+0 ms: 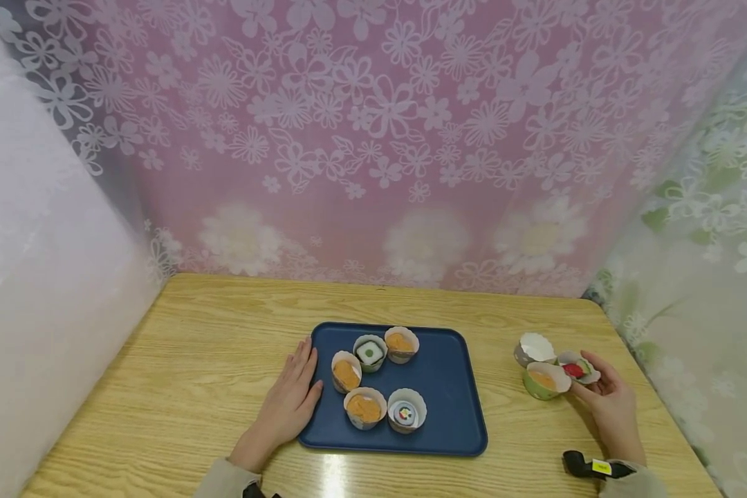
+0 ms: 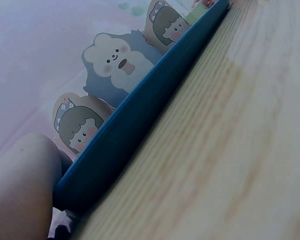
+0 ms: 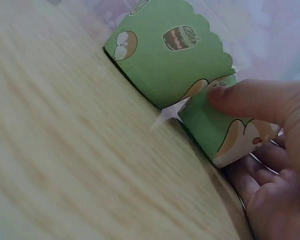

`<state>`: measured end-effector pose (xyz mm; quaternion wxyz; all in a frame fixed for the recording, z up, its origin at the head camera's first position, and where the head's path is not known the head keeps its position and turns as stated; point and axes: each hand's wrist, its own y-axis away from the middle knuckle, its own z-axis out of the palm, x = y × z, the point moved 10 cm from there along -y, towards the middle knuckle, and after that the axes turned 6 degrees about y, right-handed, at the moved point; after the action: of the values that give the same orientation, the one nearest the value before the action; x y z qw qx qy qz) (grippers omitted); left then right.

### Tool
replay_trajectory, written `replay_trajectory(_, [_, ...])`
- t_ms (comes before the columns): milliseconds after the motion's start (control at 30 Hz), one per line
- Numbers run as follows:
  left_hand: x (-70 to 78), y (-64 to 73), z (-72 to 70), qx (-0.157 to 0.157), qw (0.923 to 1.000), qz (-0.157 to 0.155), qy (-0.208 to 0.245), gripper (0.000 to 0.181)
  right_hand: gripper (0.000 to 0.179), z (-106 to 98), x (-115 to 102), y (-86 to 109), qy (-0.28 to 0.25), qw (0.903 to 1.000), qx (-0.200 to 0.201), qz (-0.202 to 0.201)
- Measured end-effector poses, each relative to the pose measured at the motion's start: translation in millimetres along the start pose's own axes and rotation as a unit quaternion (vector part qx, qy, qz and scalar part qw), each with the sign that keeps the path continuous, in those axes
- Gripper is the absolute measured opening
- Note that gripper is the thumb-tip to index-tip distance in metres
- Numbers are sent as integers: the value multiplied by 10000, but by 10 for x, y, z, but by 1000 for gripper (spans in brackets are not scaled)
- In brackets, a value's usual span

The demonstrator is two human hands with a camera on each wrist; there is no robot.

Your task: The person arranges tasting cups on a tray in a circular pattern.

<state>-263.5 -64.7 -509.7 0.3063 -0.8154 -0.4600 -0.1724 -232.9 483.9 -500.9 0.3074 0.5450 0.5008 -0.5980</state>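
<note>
My left hand (image 1: 289, 400) rests against the left edge of a dark blue tray (image 1: 445, 415), its fingers straight. In the head view my right hand (image 1: 611, 409), off the tray to the right, grips a green paper baking cup (image 3: 205, 130) between thumb and fingers; a red and green piece lies inside it. The right wrist view shows that cup low at the wooden table top and against another green paper cup (image 3: 162, 55). This neighbour holds orange filling (image 1: 543, 379). Behind it stands a grey-patterned cup (image 1: 534, 349) with a white inside.
Several paper cups stand on the tray: three with orange filling, such as the front one (image 1: 364, 408), one with a white-and-green piece (image 1: 370, 353), and one with a round piece (image 1: 406, 412). A floral curtain (image 1: 373, 173) closes off the back of the wooden table (image 1: 224, 325).
</note>
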Motion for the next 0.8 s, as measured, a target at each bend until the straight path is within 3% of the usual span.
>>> replay_trajectory(367, [-15,-8,10,-89,10000,-29,-6,58,62,-187,74,19,201,9919,1139,527])
replay_trajectory(500, [-20,-9,9,-75,10000,-18,-3,59,63,-198,36,3,406,9870,1339,788])
replay_trajectory(600, [-18,-10,7,-59,10000,1,-29,59,62,-170,-122,-39,1195,9811,1369,670])
replay_trajectory(733, [-7,-11,-2,-50,10000,21,-24,58,60,-75,-447,-84,2560,9572,1338,192])
replay_trajectory(800, [-1,-11,-11,-31,10000,31,-9,58,61,21,-622,-94,2974,9473,1186,-70])
